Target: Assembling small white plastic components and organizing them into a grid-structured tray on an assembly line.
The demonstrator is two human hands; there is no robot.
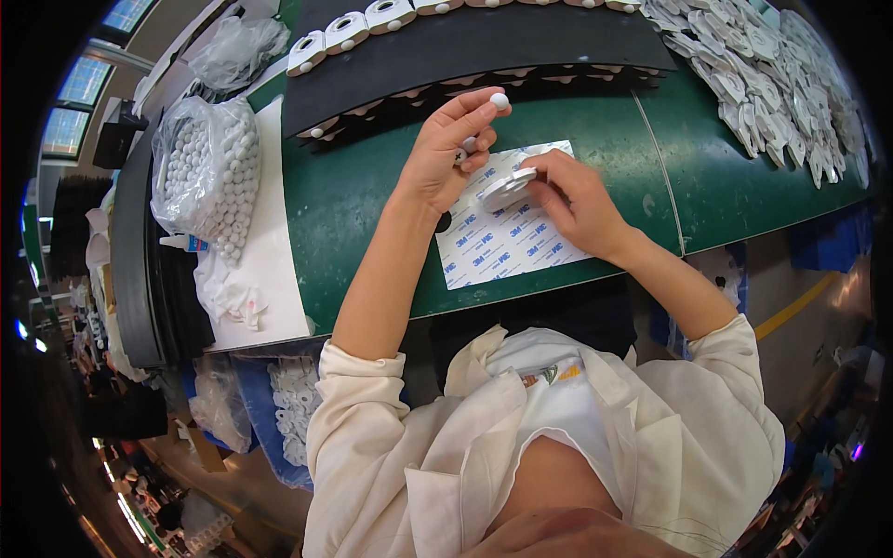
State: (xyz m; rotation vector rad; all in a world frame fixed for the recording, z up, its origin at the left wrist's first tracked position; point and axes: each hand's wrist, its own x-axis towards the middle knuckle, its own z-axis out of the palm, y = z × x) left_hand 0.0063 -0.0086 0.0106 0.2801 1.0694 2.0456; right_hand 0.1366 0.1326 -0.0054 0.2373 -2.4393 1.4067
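My left hand [451,149] is raised above the table with a small white round cap [499,100] pinched at its fingertips. Its other fingers curl around more small pieces, partly hidden in the palm. My right hand [581,200] grips a flat white plastic part [507,190] with a rounded end, held between thumb and fingers. Beneath that part lies a white sheet [474,270] printed in blue, on the green tabletop [363,251]. A small black disc [444,222] shows at the sheet's left edge, beside my left wrist.
Black boards [465,46] stacked at the back carry rows of white parts [391,13]. A heap of white plastic parts [772,84] covers the far right. At left, a clear bag of white round caps [206,167] sits near a crumpled white cloth [228,293]. Blue bins [270,418] stand below the table.
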